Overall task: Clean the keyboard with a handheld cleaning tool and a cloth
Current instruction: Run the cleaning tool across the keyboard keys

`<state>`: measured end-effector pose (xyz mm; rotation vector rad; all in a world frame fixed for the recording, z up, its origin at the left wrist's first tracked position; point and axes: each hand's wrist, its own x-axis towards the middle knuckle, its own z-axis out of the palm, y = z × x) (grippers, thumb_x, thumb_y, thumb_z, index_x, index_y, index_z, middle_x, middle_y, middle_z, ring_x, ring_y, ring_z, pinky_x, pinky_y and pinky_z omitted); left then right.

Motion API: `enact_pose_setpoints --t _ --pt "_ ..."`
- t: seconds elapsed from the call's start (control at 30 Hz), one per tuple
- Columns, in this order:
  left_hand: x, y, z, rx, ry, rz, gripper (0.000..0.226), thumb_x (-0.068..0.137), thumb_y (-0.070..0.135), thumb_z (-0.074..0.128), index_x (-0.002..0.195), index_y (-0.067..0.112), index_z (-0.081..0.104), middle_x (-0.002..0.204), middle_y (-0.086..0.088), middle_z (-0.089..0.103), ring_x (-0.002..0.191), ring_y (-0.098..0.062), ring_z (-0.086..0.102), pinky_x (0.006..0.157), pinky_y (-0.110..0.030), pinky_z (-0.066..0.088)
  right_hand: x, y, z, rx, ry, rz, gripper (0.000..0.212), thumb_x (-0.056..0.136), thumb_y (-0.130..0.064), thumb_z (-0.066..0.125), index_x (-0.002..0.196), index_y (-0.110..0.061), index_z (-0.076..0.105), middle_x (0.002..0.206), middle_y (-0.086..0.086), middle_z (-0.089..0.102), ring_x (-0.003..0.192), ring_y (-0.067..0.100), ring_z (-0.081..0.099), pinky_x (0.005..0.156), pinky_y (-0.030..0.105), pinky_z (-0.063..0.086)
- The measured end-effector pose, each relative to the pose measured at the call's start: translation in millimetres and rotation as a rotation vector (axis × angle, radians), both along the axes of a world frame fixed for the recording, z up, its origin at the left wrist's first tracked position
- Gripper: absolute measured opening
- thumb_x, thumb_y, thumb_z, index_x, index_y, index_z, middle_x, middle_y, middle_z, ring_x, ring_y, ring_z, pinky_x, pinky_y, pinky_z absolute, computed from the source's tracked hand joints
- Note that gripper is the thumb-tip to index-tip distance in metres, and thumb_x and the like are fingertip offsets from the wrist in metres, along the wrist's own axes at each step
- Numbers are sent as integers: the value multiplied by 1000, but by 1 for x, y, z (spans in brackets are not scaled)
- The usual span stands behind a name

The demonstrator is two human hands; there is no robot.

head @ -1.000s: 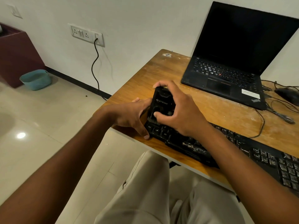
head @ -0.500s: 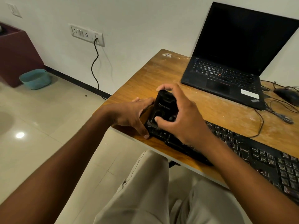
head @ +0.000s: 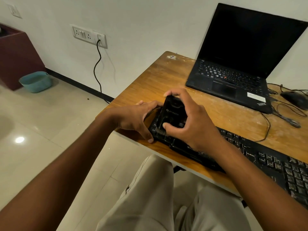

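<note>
Gripping rigid, light cleaning tool (head: 173, 112) at its sides by right hand (head: 191, 124); keyboard (head: 266, 157) end steadied at 9 o'clock by flat left hand (head: 138, 119).

A plain office or study room: a worn wooden worktop (head: 160, 80) against a white wall carries an open laptop (head: 233, 77), a mouse (head: 295, 99) and cables, above a tiled floor (head: 41, 122).

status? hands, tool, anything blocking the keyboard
Right hand grip on cleaning tool, over keyboard left end. Left hand bracing keyboard's left edge. No cloth visible. Nothing blocking.
</note>
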<state>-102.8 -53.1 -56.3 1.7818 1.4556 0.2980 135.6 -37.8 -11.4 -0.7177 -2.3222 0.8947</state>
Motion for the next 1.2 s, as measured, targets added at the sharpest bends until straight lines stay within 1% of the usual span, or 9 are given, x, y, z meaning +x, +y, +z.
enact_pose_setpoints --t 0.1,0.27,0.43,0.57,0.77,0.87,1.0,1.1,1.2 --pt "0 1 1 -2 -20 -1 115 59 37 98 145 57 24 118 41 34 148 -35 19 121 -64 22 5 9 -6 -7 -45 -41 66 84 -11 79 132 -39 42 98 -4 64 75 9 69 55 26 60" --pt "0 0 1 -31 -33 11 128 51 43 96 150 62 17 125 39 33 149 -33 16 121 -64 19 7 26 -6 -45 -16 -166 66 87 -11 78 131 -45 42 98 2 62 73 15 70 52 29 59" --pt "1 -1 5 -33 -22 17 126 59 31 98 152 57 17 121 36 33 145 -33 20 122 -62 21 23 7 1 -33 -12 -105 67 84 -11 80 128 -45 43 98 -10 62 81 9 69 57 25 59" --pt "0 0 1 -57 -54 21 129 49 43 97 149 63 17 126 36 35 148 -34 18 122 -63 20 28 5 -2 -33 -78 -79 66 84 -11 80 129 -43 43 98 -8 65 81 7 70 59 24 60" --pt "2 0 4 -68 -30 46 131 45 48 96 148 65 16 154 10 33 150 -30 13 123 -61 17 23 21 -2 20 -68 -191 66 86 -13 79 132 -43 43 97 1 63 74 16 70 53 27 59" --pt "3 -1 4 -70 -33 43 130 47 46 96 149 64 17 154 13 34 153 -32 8 123 -62 13 31 11 3 0 -41 -155 65 85 -11 79 130 -42 44 96 -4 63 76 14 69 57 29 61" --pt "1 0 2 -68 -30 35 130 48 47 98 148 65 17 151 13 40 152 -33 12 123 -63 14 38 2 3 -40 -108 -68 66 83 -11 80 127 -45 44 95 -7 65 78 14 69 59 33 62" --pt "3 0 4 -86 -34 40 131 46 48 97 148 66 17 153 9 38 149 -30 16 122 -61 18 36 13 -2 -31 -100 -141 68 84 -11 80 128 -46 43 97 -5 65 75 13 70 57 37 62" --pt "4 -2 7 -92 -47 54 133 43 48 97 147 67 17 151 5 36 144 -28 24 121 -59 25 33 24 -3 -23 -76 -213 67 85 -12 79 131 -45 42 100 2 63 75 15 71 54 34 62"
